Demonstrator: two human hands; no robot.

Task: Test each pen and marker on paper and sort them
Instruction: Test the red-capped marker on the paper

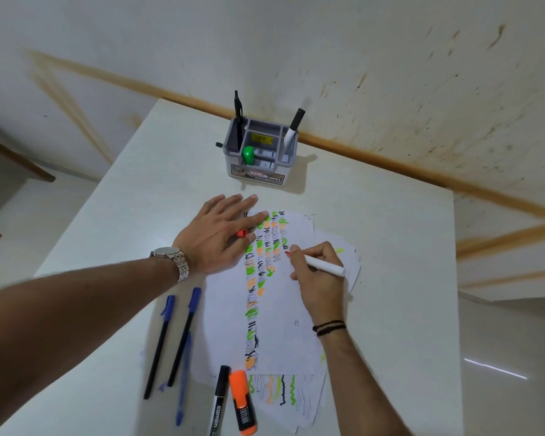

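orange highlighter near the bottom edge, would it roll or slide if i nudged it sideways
The orange highlighter looks flat-sided and chunky, so it would probably slide rather than roll. It lies partly on loose paper, so a nudge may shift the sheets. It seems rigid and light.

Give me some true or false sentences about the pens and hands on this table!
1. The right hand holds a white marker with a red tip on the paper. True.
2. The left hand is lifted off the table. False: it lies flat at the paper's edge, with a red cap between its fingers.
3. The orange highlighter stands in the grey organizer. False: it lies on the table, near the paper.
4. A green object sits in the organizer. True.
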